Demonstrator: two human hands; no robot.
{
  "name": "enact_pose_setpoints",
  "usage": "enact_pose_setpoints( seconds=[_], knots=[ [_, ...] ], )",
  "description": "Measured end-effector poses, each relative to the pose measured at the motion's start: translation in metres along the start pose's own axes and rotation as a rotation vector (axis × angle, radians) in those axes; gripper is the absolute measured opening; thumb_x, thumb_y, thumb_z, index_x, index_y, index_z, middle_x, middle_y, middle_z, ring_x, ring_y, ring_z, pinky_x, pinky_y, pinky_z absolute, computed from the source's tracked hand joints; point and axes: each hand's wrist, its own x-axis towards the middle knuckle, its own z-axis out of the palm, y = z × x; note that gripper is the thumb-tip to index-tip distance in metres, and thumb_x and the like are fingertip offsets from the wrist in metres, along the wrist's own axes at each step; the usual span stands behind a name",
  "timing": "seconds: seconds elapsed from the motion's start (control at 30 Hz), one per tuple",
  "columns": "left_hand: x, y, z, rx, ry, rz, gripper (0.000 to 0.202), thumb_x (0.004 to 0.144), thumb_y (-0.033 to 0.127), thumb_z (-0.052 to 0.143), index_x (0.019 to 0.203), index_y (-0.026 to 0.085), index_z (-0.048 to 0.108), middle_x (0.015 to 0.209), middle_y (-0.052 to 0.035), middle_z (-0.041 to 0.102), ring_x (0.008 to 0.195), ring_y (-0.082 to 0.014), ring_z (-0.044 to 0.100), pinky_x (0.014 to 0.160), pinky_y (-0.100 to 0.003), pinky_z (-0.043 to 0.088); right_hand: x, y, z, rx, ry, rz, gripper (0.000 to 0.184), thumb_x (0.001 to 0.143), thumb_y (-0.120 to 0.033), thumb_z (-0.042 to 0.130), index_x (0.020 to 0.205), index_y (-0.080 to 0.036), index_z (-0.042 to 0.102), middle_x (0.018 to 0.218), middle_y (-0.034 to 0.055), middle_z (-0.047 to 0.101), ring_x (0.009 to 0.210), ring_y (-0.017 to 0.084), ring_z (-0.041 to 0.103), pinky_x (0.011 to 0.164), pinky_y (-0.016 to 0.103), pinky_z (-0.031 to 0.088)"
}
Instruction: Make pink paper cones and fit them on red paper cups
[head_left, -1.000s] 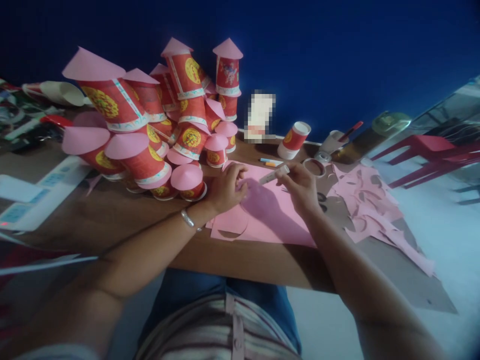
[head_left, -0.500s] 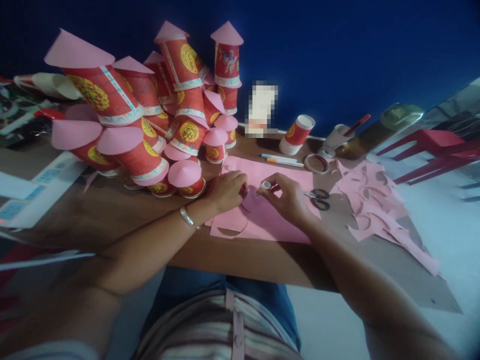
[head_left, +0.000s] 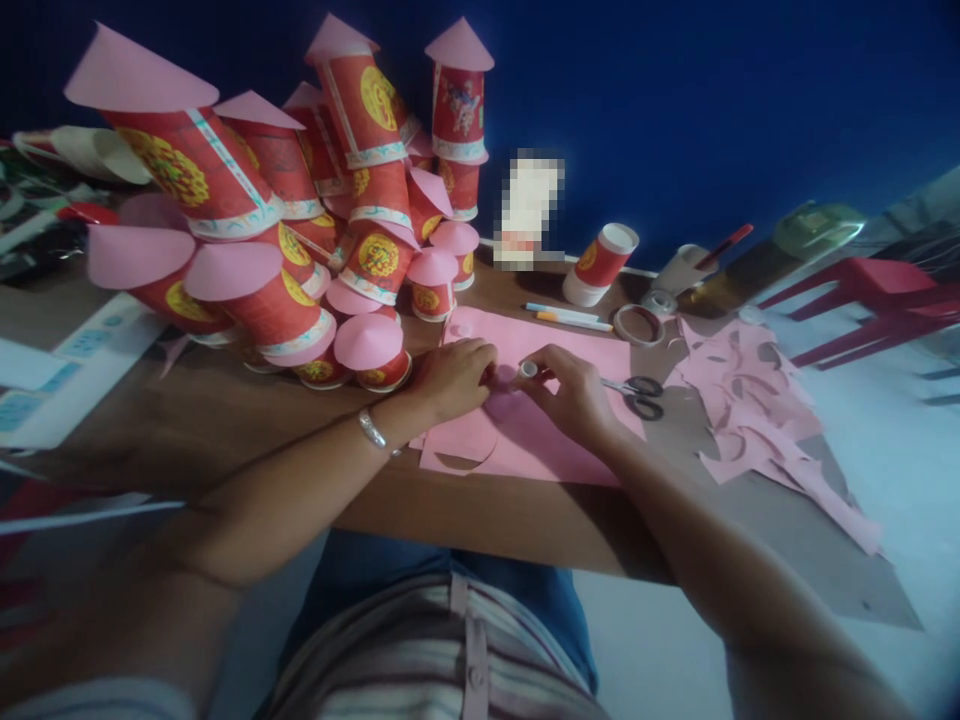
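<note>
Blue wall (head_left: pixel 712 120) is rising behind the counter (head_left: pixel 225 420), whose front edge is running close along the near side of a pink sheet (head_left: pixel 547 455). Over the sheet, the right hand (head_left: pixel 574 390) is pinching a white tube (head_left: pixel 529 369); the left hand (head_left: pixel 457 380) is curling narrow, whether gripping anything I cannot tell. Scissors (head_left: pixel 631 390) are overlapping the sheet's right edge; red lanterns (head_left: pixel 379 265) are crowding its left, leaving little room.

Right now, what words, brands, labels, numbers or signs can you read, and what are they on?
Nothing here can be read for certain.
Red cups: printed yellow emblems, too blurred to read.
White strip with blue panels, at left: any marks too blurred.
Pixelated object by the wall: masked, unreadable.
White tube in the right hand: no lettering legible.
</note>
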Motion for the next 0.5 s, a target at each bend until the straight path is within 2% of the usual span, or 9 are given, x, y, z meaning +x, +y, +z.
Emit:
enact_pose_setpoints(
  seconds=[0.5],
  knots=[
    [0.0002, 0.0031, -0.0016, 0.05, -0.013, -0.024, 0.005, 0.084, 0.017, 0.057, 0.085, 0.019, 0.062, 0.093, -0.0056, 0.069, 0.088, -0.0206, 0.063, 0.07, -0.033, 0.041, 0.0061, 0.0056, -0.0036, -0.058, 0.002, 0.021, 0.01, 0.088, -0.023, 0.073, 0.084, -0.02, 0.063, 0.081, 0.0022, 0.068, 0.068, 0.016, 0.066, 0.066, 0.028, 0.052]
  ],
)
